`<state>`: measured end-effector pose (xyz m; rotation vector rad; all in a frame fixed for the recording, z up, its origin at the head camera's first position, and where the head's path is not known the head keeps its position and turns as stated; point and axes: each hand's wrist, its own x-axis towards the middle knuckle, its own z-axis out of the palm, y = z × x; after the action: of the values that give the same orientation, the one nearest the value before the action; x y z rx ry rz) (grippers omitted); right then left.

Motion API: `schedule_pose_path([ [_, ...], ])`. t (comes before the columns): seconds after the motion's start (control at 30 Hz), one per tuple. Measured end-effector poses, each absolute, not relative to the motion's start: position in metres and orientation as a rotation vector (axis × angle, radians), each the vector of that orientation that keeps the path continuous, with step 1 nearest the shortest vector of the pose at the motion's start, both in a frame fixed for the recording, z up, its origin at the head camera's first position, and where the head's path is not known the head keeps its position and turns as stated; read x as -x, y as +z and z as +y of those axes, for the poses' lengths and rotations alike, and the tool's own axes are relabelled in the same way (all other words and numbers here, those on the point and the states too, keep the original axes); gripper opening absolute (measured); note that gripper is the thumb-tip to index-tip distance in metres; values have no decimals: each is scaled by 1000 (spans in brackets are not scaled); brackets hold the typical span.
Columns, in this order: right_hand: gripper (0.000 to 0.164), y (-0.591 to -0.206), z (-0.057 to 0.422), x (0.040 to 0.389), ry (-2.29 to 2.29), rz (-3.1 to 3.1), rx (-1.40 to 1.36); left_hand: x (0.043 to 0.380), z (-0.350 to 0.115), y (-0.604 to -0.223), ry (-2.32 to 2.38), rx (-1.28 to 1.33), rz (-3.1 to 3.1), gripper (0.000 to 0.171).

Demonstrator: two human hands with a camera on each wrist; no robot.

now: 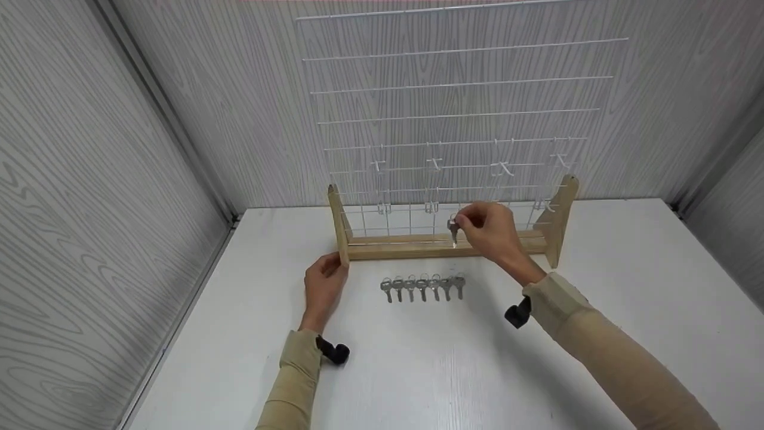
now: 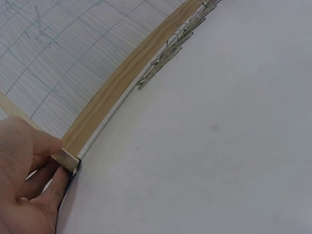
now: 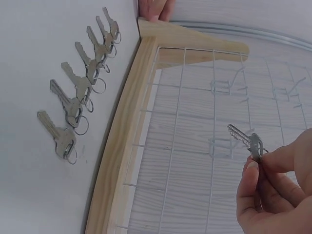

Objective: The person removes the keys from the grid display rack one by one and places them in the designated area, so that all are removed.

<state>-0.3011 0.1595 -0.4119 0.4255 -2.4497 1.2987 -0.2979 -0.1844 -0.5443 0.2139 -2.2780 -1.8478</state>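
Observation:
My right hand (image 1: 490, 232) pinches a silver key (image 1: 453, 230) by its head and ring, in front of the wire grid. In the right wrist view that key (image 3: 246, 139) has its blade pointing up and left, toward a white wire hook (image 3: 222, 147). My left hand (image 1: 325, 286) grips the front end of the stand's left wooden side piece (image 1: 339, 224), thumb and fingers on either side of it in the left wrist view. Several more keys with rings (image 1: 423, 288) lie in a row on the white table in front of the stand.
The wooden stand (image 1: 418, 253) carries an upright white wire grid (image 1: 459, 113). Two rows of hooks hang on it, among them one upper hook (image 1: 502, 168) and one lower hook (image 1: 432, 206). Grey wood-grain walls (image 1: 89, 239) surround the white table (image 1: 406, 370).

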Motion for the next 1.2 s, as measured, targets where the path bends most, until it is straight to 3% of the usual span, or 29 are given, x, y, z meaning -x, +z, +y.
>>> schedule_pose_path([
  [1.2,13,-502,199,292,1326,-2660,-369,296,-182,-543,-1869,-218,-2262,34],
])
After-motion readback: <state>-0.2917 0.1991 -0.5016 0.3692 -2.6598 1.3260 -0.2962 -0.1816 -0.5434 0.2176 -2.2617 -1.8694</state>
